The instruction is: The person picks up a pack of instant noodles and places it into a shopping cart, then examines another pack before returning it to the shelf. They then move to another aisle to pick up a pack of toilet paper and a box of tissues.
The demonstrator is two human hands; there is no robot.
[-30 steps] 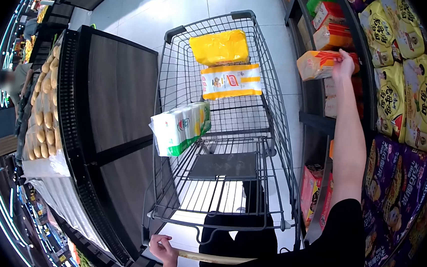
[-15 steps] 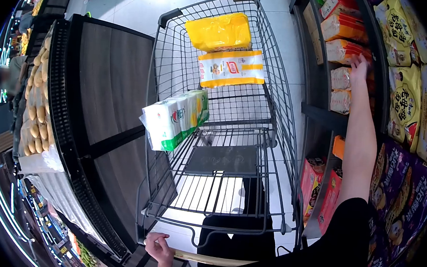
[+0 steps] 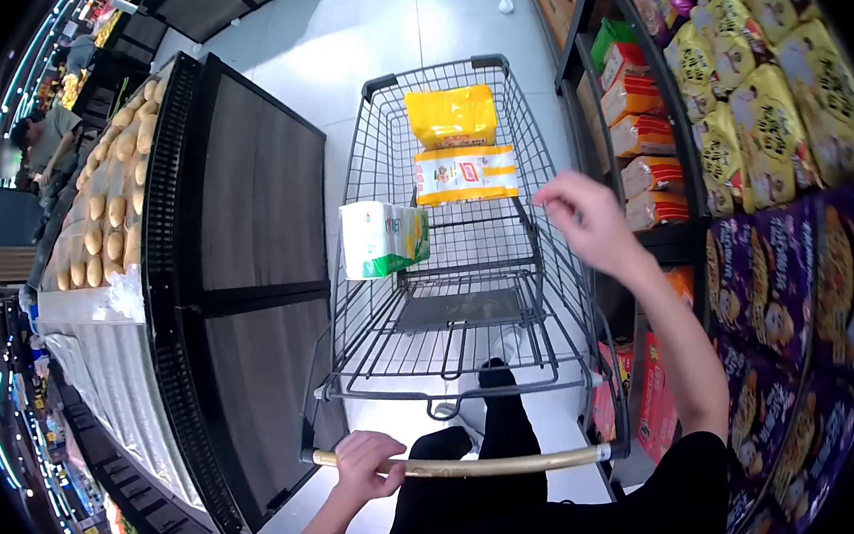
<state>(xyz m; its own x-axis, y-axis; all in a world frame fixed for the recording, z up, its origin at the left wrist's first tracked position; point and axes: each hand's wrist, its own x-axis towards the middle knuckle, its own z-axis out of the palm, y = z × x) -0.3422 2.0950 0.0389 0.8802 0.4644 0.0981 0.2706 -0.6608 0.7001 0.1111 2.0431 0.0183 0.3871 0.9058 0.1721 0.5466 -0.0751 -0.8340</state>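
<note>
My left hand (image 3: pixel 369 460) is wrapped over the left part of the shopping cart handle (image 3: pixel 492 466). My right hand (image 3: pixel 591 220) hangs in the air over the cart's right side; nothing shows in it, its fingers are loosely bent and a gap lies between thumb and fingers. Inside the wire shopping cart (image 3: pixel 544 276) a yellow package (image 3: pixel 452 111) lies toward the front. Behind it sits a white-and-yellow package (image 3: pixel 466 175). A white-and-green pack (image 3: pixel 383 240), apparently tissues, rests near the cart's left side.
To the right, a dark shelf holds orange-and-white packs (image 3: pixel 642 134), with yellow bags (image 3: pixel 764 123) and purple bags (image 3: pixel 827 288) beside it. On the left stands a dark-panelled stand with potatoes (image 3: pixel 117 192). A person (image 3: pixel 52 152) is farther off at left.
My right hand has drawn back from the shelf packs to above the cart's right side. My left hand has closed over the handle. The view has shifted, showing more floor ahead.
</note>
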